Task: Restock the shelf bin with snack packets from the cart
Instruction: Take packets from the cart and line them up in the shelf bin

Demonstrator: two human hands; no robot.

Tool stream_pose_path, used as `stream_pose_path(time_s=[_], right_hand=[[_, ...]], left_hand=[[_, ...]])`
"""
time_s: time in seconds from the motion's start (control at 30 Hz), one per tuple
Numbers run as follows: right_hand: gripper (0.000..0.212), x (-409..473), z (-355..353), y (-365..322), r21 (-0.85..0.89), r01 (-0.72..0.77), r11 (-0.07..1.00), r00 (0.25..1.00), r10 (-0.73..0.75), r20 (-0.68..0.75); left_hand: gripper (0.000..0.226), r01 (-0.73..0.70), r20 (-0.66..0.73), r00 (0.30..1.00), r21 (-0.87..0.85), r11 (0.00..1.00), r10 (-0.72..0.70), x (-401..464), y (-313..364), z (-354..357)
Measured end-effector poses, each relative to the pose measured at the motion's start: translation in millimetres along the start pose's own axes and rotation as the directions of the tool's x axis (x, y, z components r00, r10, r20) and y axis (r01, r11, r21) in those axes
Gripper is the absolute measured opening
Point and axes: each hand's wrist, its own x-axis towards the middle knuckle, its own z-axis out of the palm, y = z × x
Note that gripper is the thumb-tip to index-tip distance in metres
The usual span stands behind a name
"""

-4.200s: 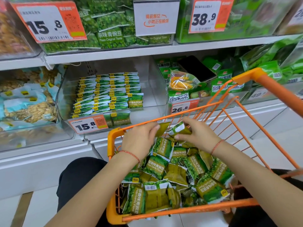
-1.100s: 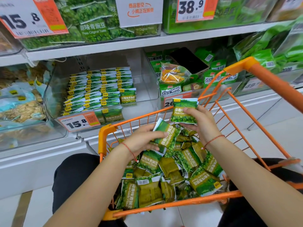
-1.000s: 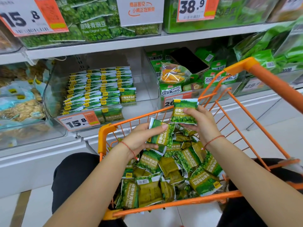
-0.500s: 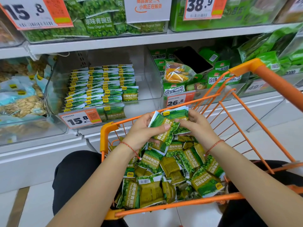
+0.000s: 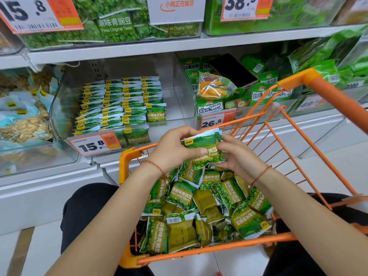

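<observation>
Lots of packets still wait in the cart, and the bin is only partly full.

The left hand (image 5: 171, 150) and the right hand (image 5: 237, 158) both pinch a small stack of green snack packets (image 5: 203, 150), held up over the far end of the orange cart (image 5: 127, 158). The clear shelf bin (image 5: 179, 84) already has neat rows of packets (image 5: 121, 104) on its left side, but its right side is bare. A big loose pile of packets (image 5: 201, 206) lies in the cart. I think the job is about half done, with many more trips to go.
</observation>
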Motion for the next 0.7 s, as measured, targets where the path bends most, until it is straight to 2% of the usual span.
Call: stream_pose_path(time_s=[0.13,0.2,0.27,0.3,0.33,0.37,0.43,0.47,0.5,0.57,0.63,0.7], right_hand=[[0.014,-2,0,-2,0.091,0.043,0.995,0.998,-0.046,0.036],[0.040,-3,-1,-4,0.092,0.073,0.993,0.996,-0.076,0.034],[0.087,-2,-1,-3,0.023,0.092,0.995,0.996,-0.092,0.009],[0.104,-2,0,-3,-0.006,0.095,0.995,0.995,-0.095,0.008],[0.108,-3,0,-4,-0.023,0.108,0.994,0.994,-0.108,0.018],[0.099,-3,-1,-3,-0.036,0.137,0.990,0.990,-0.136,0.024],[0.064,-5,1,-4,-0.039,0.202,0.979,0.979,-0.201,0.036],[0.055,-7,3,-5,-0.052,0.221,0.974,0.975,-0.219,0.048],[0.052,-9,4,-5,-0.083,0.238,0.968,0.970,-0.233,0.061],[0.050,-9,7,-8,-0.191,0.269,0.944,0.963,-0.258,0.078],[0.048,-10,14,-13,-0.288,0.284,0.915,0.959,-0.268,0.094],[0.045,-7,21,-18,-0.355,0.286,0.890,0.958,-0.267,0.104]], left_hand=[[0.045,-0.044,-0.134,0.990,-0.037,0.998,0.039,0,4,5],[0.059,-0.065,-0.207,0.977,-0.063,0.996,0.050,-3,5,9],[0.069,-0.087,-0.281,0.958,-0.082,0.993,0.061,-6,6,13],[0.072,-0.087,-0.313,0.948,-0.093,0.992,0.054,-8,6,15],[0.071,-0.073,-0.333,0.942,-0.102,0.992,0.035,-11,7,16],[0.062,-0.047,-0.340,0.940,-0.100,0.994,0.011,-13,8,19],[0.022,0.010,-0.286,0.958,-0.055,0.998,-0.026,-17,12,24],[0.025,0.040,-0.256,0.966,-0.027,0.999,-0.045,-19,14,28],[0.039,0.071,-0.220,0.973,0.001,0.998,-0.069,-20,14,31],[0.052,0.109,-0.178,0.979,0.046,0.993,-0.100,-22,15,31],[0.057,0.112,-0.174,0.980,0.090,0.990,-0.095,-24,16,28],[0.052,0.117,-0.186,0.978,0.127,0.985,-0.092,-25,15,21]])
